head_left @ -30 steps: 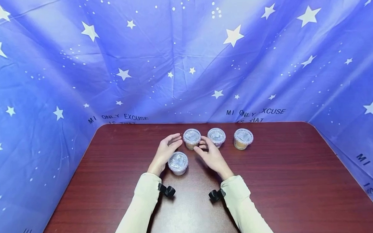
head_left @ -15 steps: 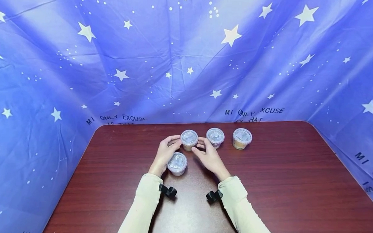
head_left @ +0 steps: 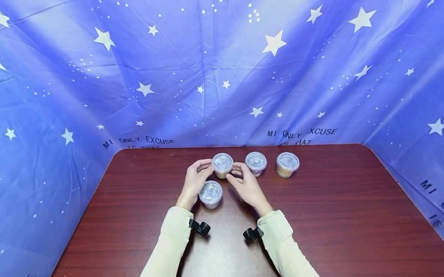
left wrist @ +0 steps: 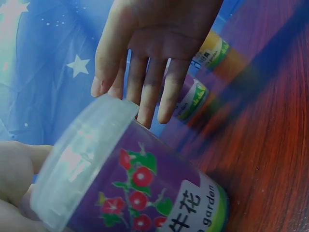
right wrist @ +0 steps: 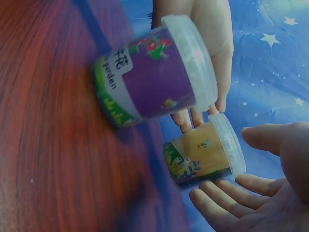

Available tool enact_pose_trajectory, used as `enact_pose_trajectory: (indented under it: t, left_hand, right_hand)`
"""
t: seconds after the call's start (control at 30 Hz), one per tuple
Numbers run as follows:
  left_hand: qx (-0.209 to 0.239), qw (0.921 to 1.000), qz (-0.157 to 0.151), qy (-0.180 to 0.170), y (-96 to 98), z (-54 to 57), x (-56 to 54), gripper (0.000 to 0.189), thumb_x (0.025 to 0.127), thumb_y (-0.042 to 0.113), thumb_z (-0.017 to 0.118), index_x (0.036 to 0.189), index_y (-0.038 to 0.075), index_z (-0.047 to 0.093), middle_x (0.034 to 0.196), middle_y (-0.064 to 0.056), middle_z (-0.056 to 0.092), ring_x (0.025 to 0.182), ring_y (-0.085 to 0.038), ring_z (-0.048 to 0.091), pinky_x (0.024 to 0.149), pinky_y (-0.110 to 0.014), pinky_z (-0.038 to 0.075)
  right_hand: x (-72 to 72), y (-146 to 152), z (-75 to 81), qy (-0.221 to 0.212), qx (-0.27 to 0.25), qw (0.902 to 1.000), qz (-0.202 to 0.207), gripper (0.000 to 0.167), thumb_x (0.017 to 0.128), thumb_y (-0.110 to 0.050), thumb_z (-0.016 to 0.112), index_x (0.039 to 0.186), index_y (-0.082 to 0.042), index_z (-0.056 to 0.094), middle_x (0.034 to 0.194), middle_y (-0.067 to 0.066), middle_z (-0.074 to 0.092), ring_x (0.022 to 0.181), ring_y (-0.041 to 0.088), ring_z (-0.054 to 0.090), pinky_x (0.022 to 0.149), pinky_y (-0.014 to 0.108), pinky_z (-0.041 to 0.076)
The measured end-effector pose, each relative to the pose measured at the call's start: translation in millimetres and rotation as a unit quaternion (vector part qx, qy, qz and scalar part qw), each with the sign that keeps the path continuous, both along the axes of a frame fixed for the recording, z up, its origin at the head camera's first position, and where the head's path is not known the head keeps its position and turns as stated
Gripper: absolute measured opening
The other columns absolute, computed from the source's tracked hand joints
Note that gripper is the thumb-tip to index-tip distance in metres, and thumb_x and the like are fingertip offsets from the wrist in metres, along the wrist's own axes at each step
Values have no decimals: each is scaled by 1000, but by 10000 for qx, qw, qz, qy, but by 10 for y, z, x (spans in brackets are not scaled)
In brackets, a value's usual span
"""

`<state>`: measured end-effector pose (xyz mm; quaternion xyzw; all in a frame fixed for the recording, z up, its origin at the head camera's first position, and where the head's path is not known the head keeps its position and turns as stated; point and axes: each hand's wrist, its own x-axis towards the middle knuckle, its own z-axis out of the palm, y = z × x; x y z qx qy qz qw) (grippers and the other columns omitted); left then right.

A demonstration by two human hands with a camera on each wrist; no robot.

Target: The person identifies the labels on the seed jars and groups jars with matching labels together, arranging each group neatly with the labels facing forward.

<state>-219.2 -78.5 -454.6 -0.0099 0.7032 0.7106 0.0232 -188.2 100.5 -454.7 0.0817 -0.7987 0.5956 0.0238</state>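
Yellow tub (head_left: 222,165): upright near the far edge of the brown table (head_left: 338,216), between both hands; I can't tell whether its base is resting or just clear.
Weight and feel: I judge it light, with a stiff plastic wall, unlikely to break under finger pressure.
Slip: the lid (right wrist: 227,145) and printed side look smooth, so I expect a loose touch to slide.
Where to hold: I would take the body on opposite sides, below the lid's rim, so the lid isn't pulled.
Left hand (head_left: 195,182): fingers extended at the tub's left side, seemingly touching, not wrapped round it.
Right hand (head_left: 247,186): apart from the left, the tub between them; fingers loosely extended at its right side, apparently in light contact.
Purple tub in front (head_left: 211,194): just beside the left hand, nearer me than the yellow one.
Row to the right: another purple tub (head_left: 256,165), near the right fingers, then an orange-yellow tub (head_left: 288,165) farther along.
Since a second ago: the yellow tub has shifted slightly left, widening its gap to the row; the right hand has followed.
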Motion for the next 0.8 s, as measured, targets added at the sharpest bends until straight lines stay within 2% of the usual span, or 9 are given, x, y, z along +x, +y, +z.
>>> enact_pose_trajectory:
  t: [0.23,0.4,0.57,0.8]
  left_hand:
    - [145,9998,53,139,-4,89,57,32,94,3,65,125,-1,62,120,-22,67,97,-11,66,90,-27,55]
    - [158,9996,60,243,-6,155,110,35,94,3,64,128,-2,61,122,-23,66,100,-13,66,89,-26,55]
    - [87,9994,74,315,-7,222,170,33,94,4,65,127,-2,64,122,-22,67,102,-14,67,88,-24,55]
    - [172,9994,41,301,22,275,256,34,94,5,66,127,-2,63,122,-23,67,97,-10,67,91,-31,55]
  right_hand:
    - [59,-14,99,220,-139,9995,-187,42,96,-7,63,134,5,48,131,25,55,124,38,55,103,48,48]
    - [103,-20,151,417,-283,9986,-178,42,96,-6,64,133,5,49,130,27,56,123,41,55,103,51,47]
    - [151,-23,205,668,-172,9972,-272,40,94,-4,65,131,4,51,127,25,59,122,39,56,101,51,49]
    - [226,-16,250,895,-90,9950,-430,38,94,-1,65,129,5,52,124,25,60,118,38,60,101,50,49]
